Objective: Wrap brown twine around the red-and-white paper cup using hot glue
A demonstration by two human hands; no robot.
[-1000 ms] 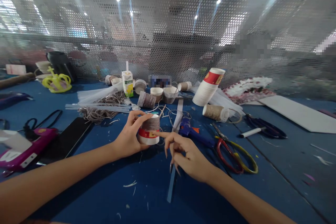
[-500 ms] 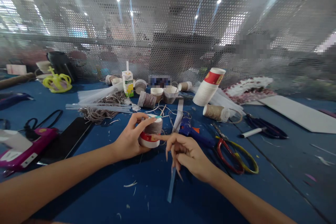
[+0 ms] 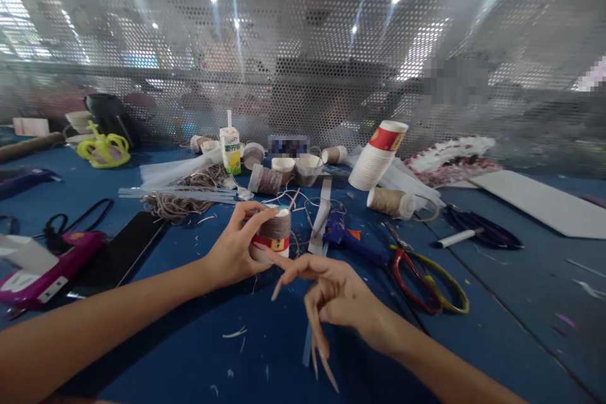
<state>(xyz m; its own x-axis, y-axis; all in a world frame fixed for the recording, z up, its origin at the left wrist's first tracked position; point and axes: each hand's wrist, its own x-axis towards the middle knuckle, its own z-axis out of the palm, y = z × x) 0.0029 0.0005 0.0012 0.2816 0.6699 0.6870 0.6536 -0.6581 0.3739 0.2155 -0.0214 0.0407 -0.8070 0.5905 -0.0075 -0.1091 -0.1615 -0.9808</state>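
My left hand (image 3: 230,246) is closed around a small paper cup (image 3: 276,225), thumb low and fingers over its top. Grey-brown yarn is wound round the cup's upper part. Below the yarn, a red band with gold marks and a white part show. My right hand (image 3: 338,293) has its fingers spread apart and holds nothing. Its index fingertip reaches the lower side of the cup; whether it touches is hard to tell. Beneath the right hand lies a translucent strip (image 3: 307,347), partly hidden. A blue glue gun (image 3: 353,243) lies just beyond that hand.
Red and yellow scissors (image 3: 421,278) lie to the right, near a white marker (image 3: 459,238). A leaning stack of paper cups (image 3: 379,158), a drink carton (image 3: 230,151) and grey yarn (image 3: 180,202) stand or lie farther back. A black phone-like slab (image 3: 118,252) lies left.
My right hand has come lower and slightly left, its fingers spreading wider. The cup has turned or tilted a little in my left hand, showing more gold marks.
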